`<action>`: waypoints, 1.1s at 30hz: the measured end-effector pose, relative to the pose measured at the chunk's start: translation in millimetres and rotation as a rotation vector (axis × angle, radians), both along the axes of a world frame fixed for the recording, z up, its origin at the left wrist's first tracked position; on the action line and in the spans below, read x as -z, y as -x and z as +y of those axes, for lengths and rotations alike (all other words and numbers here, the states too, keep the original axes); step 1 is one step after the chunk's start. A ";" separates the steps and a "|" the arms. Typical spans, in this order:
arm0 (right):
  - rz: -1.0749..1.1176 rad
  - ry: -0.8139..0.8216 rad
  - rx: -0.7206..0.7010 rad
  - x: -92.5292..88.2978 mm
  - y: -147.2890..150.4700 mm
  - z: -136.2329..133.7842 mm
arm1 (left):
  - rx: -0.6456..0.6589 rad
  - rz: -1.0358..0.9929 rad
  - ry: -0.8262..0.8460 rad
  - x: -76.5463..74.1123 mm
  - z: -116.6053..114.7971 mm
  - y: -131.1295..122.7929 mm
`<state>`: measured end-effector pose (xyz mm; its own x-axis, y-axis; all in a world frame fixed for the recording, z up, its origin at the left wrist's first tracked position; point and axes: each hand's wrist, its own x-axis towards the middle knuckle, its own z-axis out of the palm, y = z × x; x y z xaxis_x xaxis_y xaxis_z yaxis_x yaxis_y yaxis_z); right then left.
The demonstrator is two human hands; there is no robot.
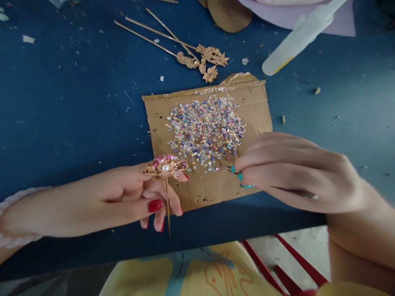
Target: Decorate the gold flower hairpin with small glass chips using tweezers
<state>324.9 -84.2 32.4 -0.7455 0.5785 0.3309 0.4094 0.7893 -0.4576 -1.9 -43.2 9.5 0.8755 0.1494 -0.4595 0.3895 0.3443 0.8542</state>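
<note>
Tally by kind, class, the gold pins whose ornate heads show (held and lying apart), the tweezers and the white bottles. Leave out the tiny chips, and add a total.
Gold pin held in the left hand: 1
Gold pins lying together: 3
Tweezers in the right hand: 1
White bottle: 1
Total: 6

Red nails [154, 206] on the left hand [135, 197], and teal nails [240, 176] on the right hand [296, 172]! A pale, ruffled band [18, 241] rings the left wrist [27, 216]. Below, yellow clothing [148, 275] sports a blue stripe [182, 267] and orange line drawings [219, 273].
</note>
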 end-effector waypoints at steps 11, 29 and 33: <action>0.023 0.024 0.007 0.8 1.6 -2.1 | 0.003 0.003 0.030 -1.1 0.3 -1.9; 0.005 0.068 -0.004 2.3 0.3 -3.0 | 0.010 -0.072 0.028 1.9 1.7 -2.5; 0.002 0.073 -0.012 2.0 -0.4 -2.7 | 0.012 -0.086 0.021 2.3 1.8 -3.3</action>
